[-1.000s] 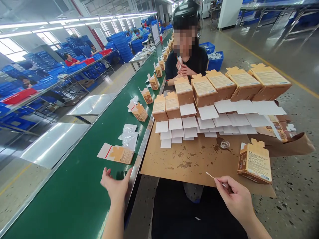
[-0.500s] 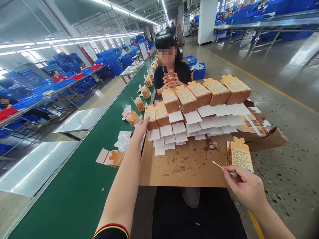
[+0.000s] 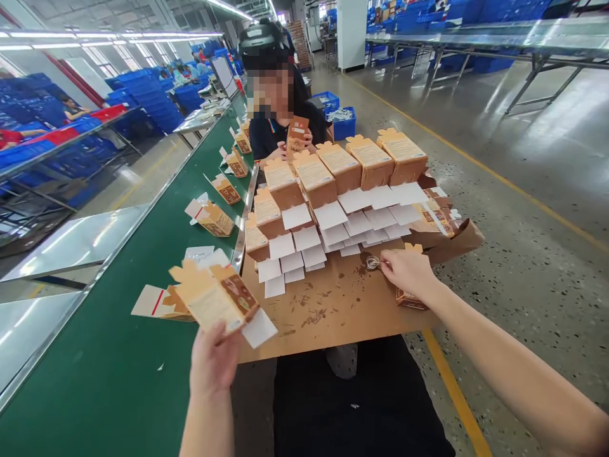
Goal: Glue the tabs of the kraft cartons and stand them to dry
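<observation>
My left hand (image 3: 216, 355) grips an open brown-and-cream carton (image 3: 216, 298) by its lower end, flaps spread, above the edge of the green belt. Over the brown cardboard surface (image 3: 328, 311), my right hand (image 3: 406, 270) is pinched at the small clear round dish (image 3: 372, 262); the swab is hidden or too small to make out. Partly behind my right wrist stands another carton (image 3: 410, 299). Stacked cartons (image 3: 314, 174) with white flaps sticking out fill the back of the cardboard.
The green conveyor belt (image 3: 118, 362) on the left carries several open cartons (image 3: 214, 218) and plastic bags. A person (image 3: 271, 95) in a headset holds a brown box behind the stack. Blue bins (image 3: 342, 122) stand on the floor beyond.
My left hand has come back from the stack with a carton. My right hand has moved forward and left, carrying the swab to the dish. The view has turned to the right.
</observation>
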`<action>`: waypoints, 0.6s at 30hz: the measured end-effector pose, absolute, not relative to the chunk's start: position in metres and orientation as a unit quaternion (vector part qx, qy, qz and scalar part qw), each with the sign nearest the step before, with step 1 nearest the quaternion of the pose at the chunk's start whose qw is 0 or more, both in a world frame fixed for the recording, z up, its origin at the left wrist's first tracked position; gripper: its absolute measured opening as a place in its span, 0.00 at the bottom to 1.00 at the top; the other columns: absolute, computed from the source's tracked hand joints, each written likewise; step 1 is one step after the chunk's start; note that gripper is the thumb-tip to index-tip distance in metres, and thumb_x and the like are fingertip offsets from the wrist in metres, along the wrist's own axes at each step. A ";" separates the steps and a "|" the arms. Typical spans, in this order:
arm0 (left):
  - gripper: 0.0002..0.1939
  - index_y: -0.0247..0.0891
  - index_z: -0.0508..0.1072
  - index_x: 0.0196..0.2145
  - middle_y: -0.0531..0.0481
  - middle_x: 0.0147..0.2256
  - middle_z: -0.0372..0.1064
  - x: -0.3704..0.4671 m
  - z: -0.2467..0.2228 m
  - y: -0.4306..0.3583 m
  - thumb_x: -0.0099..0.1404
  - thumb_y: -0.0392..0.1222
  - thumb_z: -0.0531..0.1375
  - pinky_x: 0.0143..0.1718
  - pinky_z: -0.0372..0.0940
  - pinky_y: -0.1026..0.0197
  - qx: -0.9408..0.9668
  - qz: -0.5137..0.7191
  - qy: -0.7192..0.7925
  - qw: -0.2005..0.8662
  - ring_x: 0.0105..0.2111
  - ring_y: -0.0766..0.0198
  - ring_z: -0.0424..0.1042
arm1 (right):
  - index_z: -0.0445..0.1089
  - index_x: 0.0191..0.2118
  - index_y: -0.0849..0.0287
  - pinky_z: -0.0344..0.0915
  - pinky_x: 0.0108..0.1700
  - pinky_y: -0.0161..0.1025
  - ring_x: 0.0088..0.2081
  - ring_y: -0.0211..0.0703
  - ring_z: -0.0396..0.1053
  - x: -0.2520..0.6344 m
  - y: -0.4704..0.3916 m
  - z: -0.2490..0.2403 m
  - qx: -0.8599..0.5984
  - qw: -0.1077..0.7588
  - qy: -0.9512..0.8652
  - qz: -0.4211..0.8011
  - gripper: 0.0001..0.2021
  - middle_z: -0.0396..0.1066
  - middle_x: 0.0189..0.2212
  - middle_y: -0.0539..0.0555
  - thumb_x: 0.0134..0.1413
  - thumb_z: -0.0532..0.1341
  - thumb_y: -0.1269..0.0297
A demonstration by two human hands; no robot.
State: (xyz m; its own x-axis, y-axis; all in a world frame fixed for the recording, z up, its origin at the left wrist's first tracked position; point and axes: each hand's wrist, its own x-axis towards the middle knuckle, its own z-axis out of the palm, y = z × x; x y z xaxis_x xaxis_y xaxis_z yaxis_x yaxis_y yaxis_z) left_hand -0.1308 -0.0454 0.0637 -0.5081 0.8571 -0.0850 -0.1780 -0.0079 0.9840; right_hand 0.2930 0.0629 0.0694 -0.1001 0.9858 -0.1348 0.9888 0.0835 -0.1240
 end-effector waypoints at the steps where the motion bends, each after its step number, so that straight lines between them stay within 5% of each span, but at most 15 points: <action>1: 0.40 0.45 0.84 0.60 0.41 0.62 0.85 -0.123 0.050 -0.058 0.52 0.61 0.80 0.74 0.72 0.34 0.264 0.640 0.577 0.433 0.71 0.32 0.76 | 0.84 0.45 0.55 0.63 0.43 0.43 0.41 0.54 0.81 0.290 0.065 0.069 0.668 0.027 0.738 -0.092 0.14 0.89 0.42 0.62 0.77 0.59 0.65; 8: 0.45 0.42 0.79 0.60 0.36 0.61 0.85 -0.089 -0.020 -0.081 0.50 0.55 0.88 0.68 0.77 0.34 0.254 0.564 0.601 0.506 0.64 0.34 0.84 | 0.81 0.41 0.56 0.59 0.38 0.40 0.36 0.50 0.78 0.299 0.070 0.077 0.661 0.018 0.740 -0.122 0.14 0.87 0.38 0.61 0.77 0.58 0.66; 15: 0.44 0.44 0.72 0.55 0.37 0.60 0.84 -0.084 -0.025 -0.063 0.50 0.54 0.89 0.71 0.75 0.38 0.283 0.547 0.605 0.505 0.64 0.41 0.84 | 0.80 0.38 0.53 0.60 0.31 0.40 0.25 0.43 0.68 0.276 0.002 0.045 0.609 -0.281 0.718 -0.188 0.13 0.75 0.23 0.50 0.74 0.62 0.60; 18: 0.44 0.45 0.70 0.54 0.38 0.59 0.84 -0.077 -0.026 -0.060 0.49 0.55 0.89 0.70 0.76 0.38 0.284 0.553 0.610 0.491 0.62 0.43 0.85 | 0.81 0.37 0.52 0.63 0.30 0.38 0.24 0.41 0.68 0.225 -0.042 0.013 0.549 -0.330 0.732 -0.233 0.15 0.75 0.23 0.48 0.77 0.61 0.60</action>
State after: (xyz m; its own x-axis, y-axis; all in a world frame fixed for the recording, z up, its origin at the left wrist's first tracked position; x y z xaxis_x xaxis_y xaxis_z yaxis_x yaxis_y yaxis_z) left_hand -0.0765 -0.0599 -0.0264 -0.3564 0.8899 -0.2848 -0.1966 0.2266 0.9539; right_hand 0.2254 -0.0416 0.0128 -0.1789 0.9574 0.2265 0.6502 0.2879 -0.7031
